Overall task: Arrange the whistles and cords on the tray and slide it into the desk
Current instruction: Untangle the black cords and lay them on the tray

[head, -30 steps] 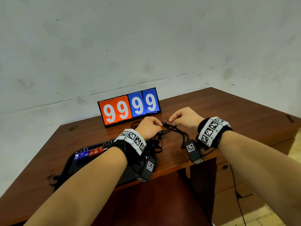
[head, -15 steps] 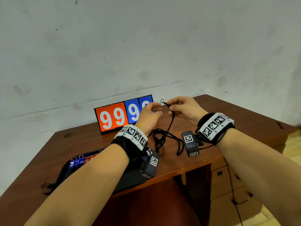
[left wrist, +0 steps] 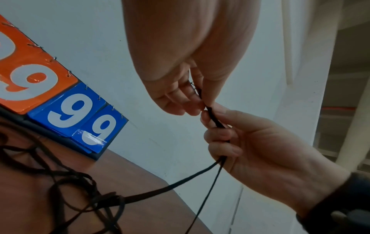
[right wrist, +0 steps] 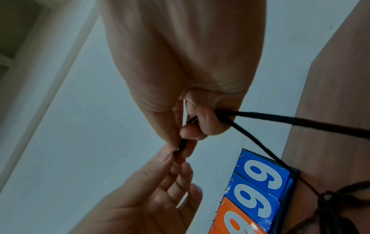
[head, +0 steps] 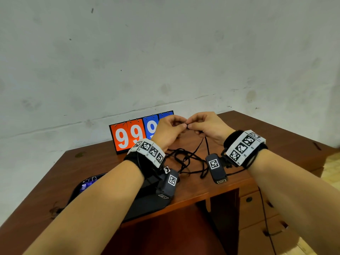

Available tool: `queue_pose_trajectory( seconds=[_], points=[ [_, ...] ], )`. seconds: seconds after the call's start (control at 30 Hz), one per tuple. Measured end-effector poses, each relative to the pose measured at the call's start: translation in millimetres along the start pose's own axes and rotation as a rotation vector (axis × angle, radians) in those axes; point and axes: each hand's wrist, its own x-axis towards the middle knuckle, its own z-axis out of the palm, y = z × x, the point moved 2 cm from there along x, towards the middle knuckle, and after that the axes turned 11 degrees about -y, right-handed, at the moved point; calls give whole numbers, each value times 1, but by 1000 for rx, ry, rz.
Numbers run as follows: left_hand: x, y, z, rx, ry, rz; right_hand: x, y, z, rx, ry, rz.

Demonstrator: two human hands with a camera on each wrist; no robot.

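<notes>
Hands, left (head: 170, 129) and right (head: 206, 127), both pinching one cord (left wrist: 214, 118) end at 12 o'clock above counter (head: 266, 137), likely to free it from tangle (head: 185, 159); tray (head: 147, 205) at 7.

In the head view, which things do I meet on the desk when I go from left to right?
tray → blue whistles → scoreboard → left hand → right hand, both hands pinching one black cord.
</notes>
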Motion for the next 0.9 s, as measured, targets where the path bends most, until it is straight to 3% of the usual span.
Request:
queue_pose_trajectory(
  seconds=[0.3,0.67,0.9],
  points=[
    [-4,-15,-10,-37,133,-1,-6,-2,13,-171,-13,-14],
    [-16,-52,-76,-476,446,-211,7,20,-3,-318,88,29],
    [-25,-74,-114,-534,598,-298,17,43,-16,-438,133,82]
  ],
)
